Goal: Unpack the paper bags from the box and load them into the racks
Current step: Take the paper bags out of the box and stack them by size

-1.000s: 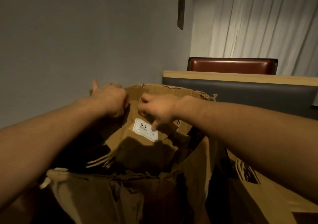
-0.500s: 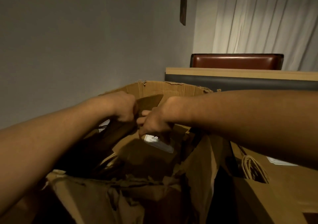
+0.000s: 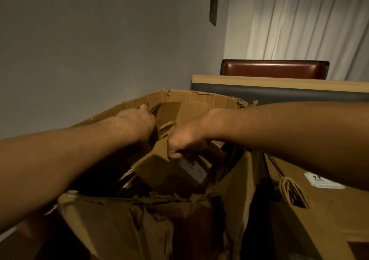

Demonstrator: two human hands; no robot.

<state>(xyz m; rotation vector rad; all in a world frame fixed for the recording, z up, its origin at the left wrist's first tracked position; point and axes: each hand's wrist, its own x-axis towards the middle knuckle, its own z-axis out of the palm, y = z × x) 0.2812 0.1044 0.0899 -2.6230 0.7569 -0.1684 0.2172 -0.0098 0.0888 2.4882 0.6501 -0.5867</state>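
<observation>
1. A flat brown paper bag (image 3: 171, 168) with a white label (image 3: 192, 169) lies tilted inside the torn cardboard box (image 3: 199, 102), near the middle of the frame, its upper edge pointing toward twelve o'clock.
2. The right hand (image 3: 184, 142) is curled down over that bag's top edge, fingers closed around it just above the label.
3. The left hand (image 3: 139, 120), at ten o'clock from the right one, reaches to the box's far wall; it looks clenched on the twisted paper handles (image 3: 166, 126) of a bag standing there, though its fingers are hidden behind the knuckles.
4. More bags and handles fill the shadowed interior below the hands, too dark to count.
5. The box's near wall (image 3: 123, 225) is ripped and crumpled at six o'clock.
6. At four o'clock, outside the box, another paper bag (image 3: 319, 209) lies flat, with cord handles (image 3: 291, 191) and a white label (image 3: 321, 181) partly under the right forearm.
7. At one o'clock stand a grey, wood-topped partition (image 3: 289, 84), a red-brown seat back (image 3: 273, 70) and a pale curtain (image 3: 299, 20).
</observation>
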